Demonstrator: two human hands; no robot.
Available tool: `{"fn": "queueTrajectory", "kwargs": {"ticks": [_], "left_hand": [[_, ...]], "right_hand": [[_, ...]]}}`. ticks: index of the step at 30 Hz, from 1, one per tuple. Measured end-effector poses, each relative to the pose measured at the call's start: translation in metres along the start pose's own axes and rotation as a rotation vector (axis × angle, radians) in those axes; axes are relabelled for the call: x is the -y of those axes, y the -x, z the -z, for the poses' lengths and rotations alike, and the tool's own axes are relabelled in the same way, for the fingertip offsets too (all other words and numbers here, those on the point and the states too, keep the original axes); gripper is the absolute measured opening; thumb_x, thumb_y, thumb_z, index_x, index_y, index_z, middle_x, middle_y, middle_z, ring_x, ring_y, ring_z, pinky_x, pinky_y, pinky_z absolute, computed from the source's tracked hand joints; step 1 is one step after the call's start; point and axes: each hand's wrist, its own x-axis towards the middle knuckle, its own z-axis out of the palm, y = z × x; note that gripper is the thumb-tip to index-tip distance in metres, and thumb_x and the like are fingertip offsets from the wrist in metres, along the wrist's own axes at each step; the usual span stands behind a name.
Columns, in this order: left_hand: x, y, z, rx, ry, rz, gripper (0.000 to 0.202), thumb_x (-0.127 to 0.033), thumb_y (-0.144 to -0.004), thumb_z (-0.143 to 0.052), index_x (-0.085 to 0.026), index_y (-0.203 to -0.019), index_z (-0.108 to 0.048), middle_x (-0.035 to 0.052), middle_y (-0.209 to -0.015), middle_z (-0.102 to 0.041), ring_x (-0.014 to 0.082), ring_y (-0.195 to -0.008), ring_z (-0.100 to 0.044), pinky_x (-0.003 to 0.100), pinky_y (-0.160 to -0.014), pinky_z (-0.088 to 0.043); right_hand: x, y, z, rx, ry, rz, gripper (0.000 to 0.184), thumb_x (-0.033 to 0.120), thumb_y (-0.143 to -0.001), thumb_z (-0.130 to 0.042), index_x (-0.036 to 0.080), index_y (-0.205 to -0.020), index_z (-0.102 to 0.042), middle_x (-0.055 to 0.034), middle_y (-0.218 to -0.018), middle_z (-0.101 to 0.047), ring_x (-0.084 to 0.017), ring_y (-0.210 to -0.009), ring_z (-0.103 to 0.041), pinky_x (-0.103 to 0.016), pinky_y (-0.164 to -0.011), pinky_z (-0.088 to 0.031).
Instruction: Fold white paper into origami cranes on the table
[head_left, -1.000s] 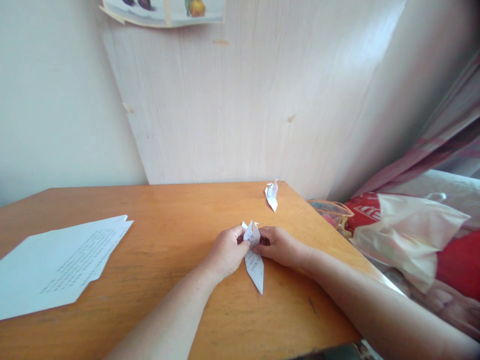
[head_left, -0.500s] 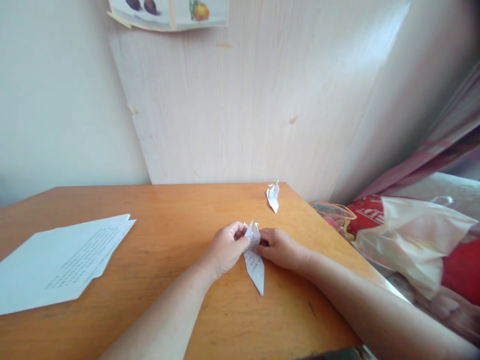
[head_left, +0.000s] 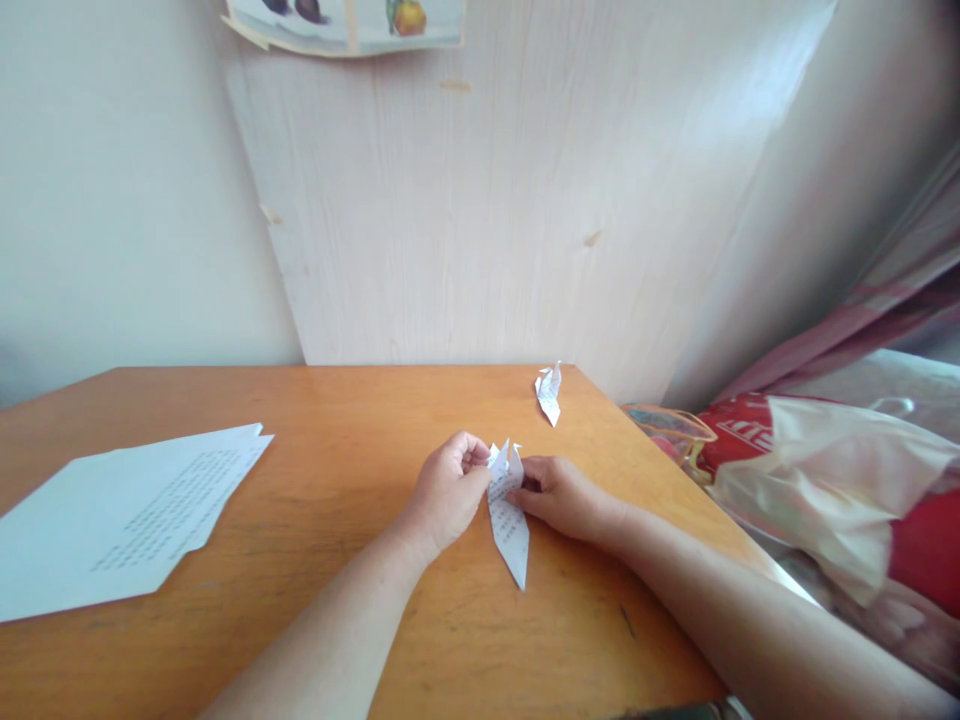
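Observation:
A folded paper crane (head_left: 511, 530), white with printed text, is between my hands above the wooden table. One long pointed flap hangs toward me, and narrow points stick up at its top. My left hand (head_left: 450, 492) pinches the crane's upper left part between thumb and fingers. On the other side, my right hand (head_left: 566, 500) grips its right edge, with the thumb on the printed face. The fingertips behind the paper are hidden. A second paper crane (head_left: 549, 393) stands near the table's far right corner, beyond my right hand.
Sheets of paper (head_left: 112, 520), some printed, lie on the left of the table (head_left: 300, 640). A pale board (head_left: 465, 230) leans at the back, under a fruit picture (head_left: 360, 25). Bags, one whitish plastic (head_left: 817, 480), crowd the right side beyond the table edge.
My left hand has shifted slightly up and left along the crane's top, leaving more of the printed face showing. My right hand keeps its hold. The view has moved slightly.

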Motion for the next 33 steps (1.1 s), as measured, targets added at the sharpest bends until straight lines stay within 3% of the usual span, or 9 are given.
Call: {"fn": "queueTrajectory", "kwargs": {"ticks": [4,15,21,33], "left_hand": [[0.000,0.001,-0.001,0.057,0.034,0.077,0.009,-0.016,-0.078,-0.055,-0.018,-0.084,-0.061,0.0003,-0.080,-0.066,0.0168,-0.079,-0.062,0.027,-0.074,-0.046],[-0.005,0.003,-0.003,0.127,0.083,0.081,0.009,-0.021,-0.079,-0.055,-0.018,-0.084,-0.062,0.0000,-0.082,-0.068,0.0169,-0.080,-0.061,0.027,-0.073,-0.045],[0.002,0.000,-0.005,0.026,0.010,-0.003,0.003,-0.018,-0.078,-0.058,-0.018,-0.080,-0.060,-0.0023,-0.075,-0.063,0.0149,-0.073,-0.059,0.026,-0.070,-0.045],[0.007,-0.001,-0.008,-0.041,-0.019,-0.066,0.003,-0.020,-0.078,-0.061,-0.020,-0.079,-0.063,0.0001,-0.078,-0.067,0.0168,-0.074,-0.063,0.028,-0.071,-0.048]], "right_hand": [[-0.001,-0.001,0.000,-0.004,-0.011,-0.010,0.006,0.016,-0.082,-0.059,0.018,-0.079,-0.063,0.0024,-0.072,-0.062,-0.013,-0.065,-0.052,-0.023,-0.060,-0.039],[-0.002,0.000,0.005,0.016,-0.048,0.008,0.007,0.016,-0.082,-0.058,0.019,-0.085,-0.065,0.0025,-0.074,-0.062,-0.013,-0.067,-0.052,-0.023,-0.061,-0.039],[0.000,-0.001,0.003,-0.023,-0.003,-0.048,0.010,0.016,-0.082,-0.060,0.019,-0.087,-0.068,0.0015,-0.072,-0.064,-0.015,-0.067,-0.053,-0.024,-0.061,-0.039],[0.007,0.001,0.001,-0.039,0.056,-0.057,0.007,0.018,-0.083,-0.058,0.019,-0.082,-0.066,0.0003,-0.076,-0.067,-0.015,-0.068,-0.056,-0.024,-0.061,-0.038]]}}
